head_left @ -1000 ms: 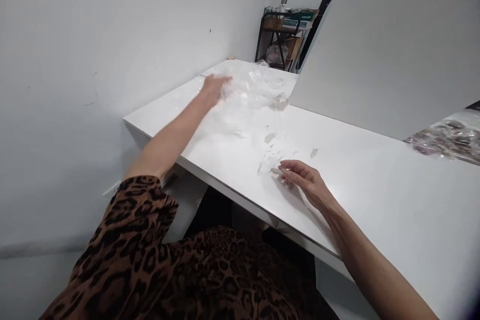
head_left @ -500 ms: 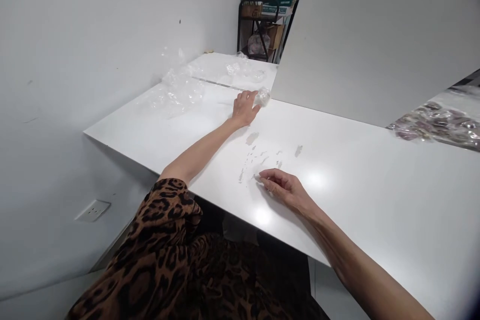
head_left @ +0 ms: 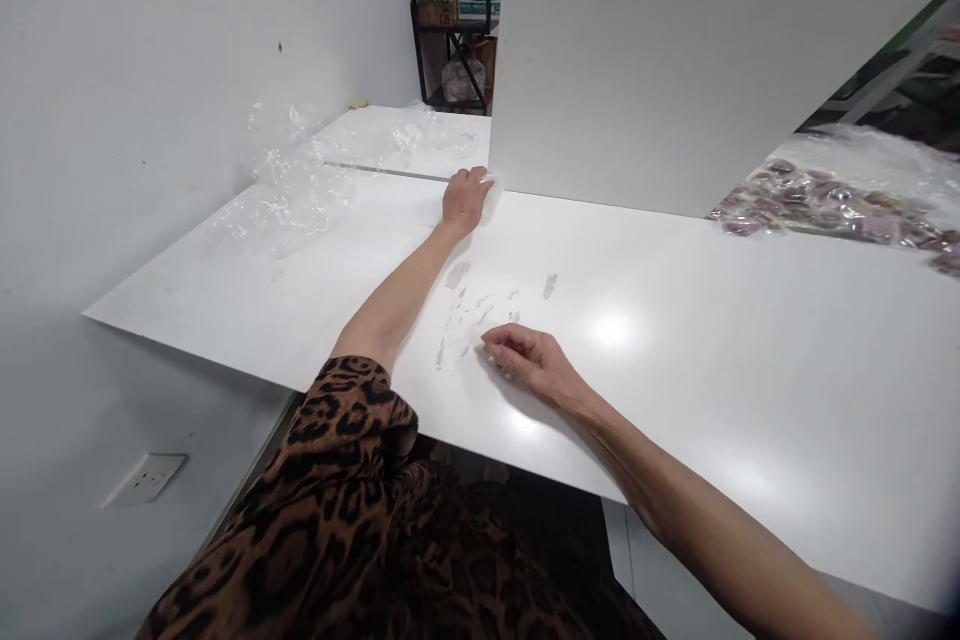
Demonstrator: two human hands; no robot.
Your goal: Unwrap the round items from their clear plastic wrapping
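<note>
My left hand (head_left: 465, 201) is closed on a crumpled clear plastic wad (head_left: 493, 192) close to the foot of the upright white panel. Nearer to me, my right hand (head_left: 529, 360) rests low over the white table (head_left: 720, 360), thumb and fingertips pinched together. Something faint and whitish shows at those fingertips, too small to make out. Grey smudges and flecks (head_left: 457, 274) mark the tabletop between the two hands, and another grey smudge (head_left: 550, 286) lies farther right.
Loose clear plastic film (head_left: 296, 185) is heaped on the table's left side by the wall. A large white panel (head_left: 645, 60) rises along the back. Clear-wrapped pinkish items (head_left: 832, 205) lie behind it at right. A black shelf rack (head_left: 452, 25) holds boxes.
My view has turned to the right, shifting the scene left. My left hand's fingers have curled in around the plastic wad. My right hand stays pinched near the smudges.
</note>
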